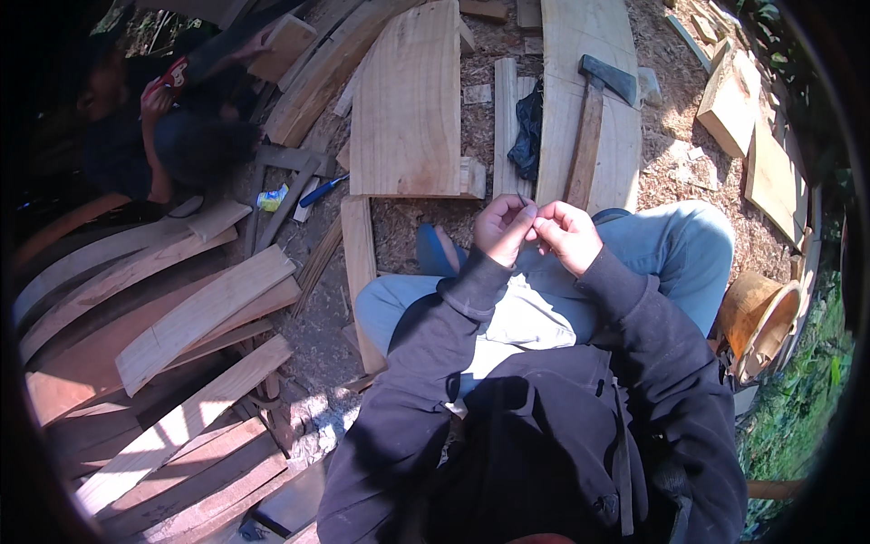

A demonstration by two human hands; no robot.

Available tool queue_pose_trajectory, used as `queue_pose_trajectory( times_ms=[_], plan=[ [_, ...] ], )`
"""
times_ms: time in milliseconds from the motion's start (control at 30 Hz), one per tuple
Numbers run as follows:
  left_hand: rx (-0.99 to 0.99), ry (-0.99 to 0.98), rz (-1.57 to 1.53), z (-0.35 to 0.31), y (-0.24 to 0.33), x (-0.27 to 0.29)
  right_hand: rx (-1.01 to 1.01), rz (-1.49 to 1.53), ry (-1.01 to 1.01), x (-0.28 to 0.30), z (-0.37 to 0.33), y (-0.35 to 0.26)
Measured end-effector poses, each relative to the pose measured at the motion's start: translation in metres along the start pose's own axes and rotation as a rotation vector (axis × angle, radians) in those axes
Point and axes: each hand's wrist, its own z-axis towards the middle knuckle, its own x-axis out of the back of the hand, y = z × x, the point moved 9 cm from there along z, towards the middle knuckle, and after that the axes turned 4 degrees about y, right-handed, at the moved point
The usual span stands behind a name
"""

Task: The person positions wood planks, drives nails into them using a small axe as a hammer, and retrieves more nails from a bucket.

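Note:
My left hand [504, 228] and my right hand [568, 238] meet above my lap, fingertips pinched together. A small dark tip shows at the left fingers, but what they hold is too small to name. Just beyond them a hatchet [591, 136] with a wooden handle lies on a long pale board [555, 82], its dark head pointing away. Left of that board are a crumpled black plastic bag [526, 131] and a narrow wood strip [504, 109]. A wide wooden plank [408, 109] rests farther left.
Many cut boards [199, 317] are stacked at the left. A blue-handled tool [322, 189] lies by a small yellow packet [272, 199]. At the right stands a tilted orange bucket [757, 322] near wood blocks [730, 100]. Another person [168, 136] sits at the far left. Wood shavings cover the ground.

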Motion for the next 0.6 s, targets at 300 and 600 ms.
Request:
queue_pose_trajectory(
  times_ms=[300, 600],
  plan=[
    [-0.158, 0.506, 0.145, 0.007, 0.125, 0.15, 0.2, -0.46, 0.179, 0.027, 0.014, 0.003],
    [-0.283, 0.508, 0.028, 0.02, 0.118, 0.188, 0.577, -0.883, 0.714, 0.062, 0.006, -0.033]
  ],
)
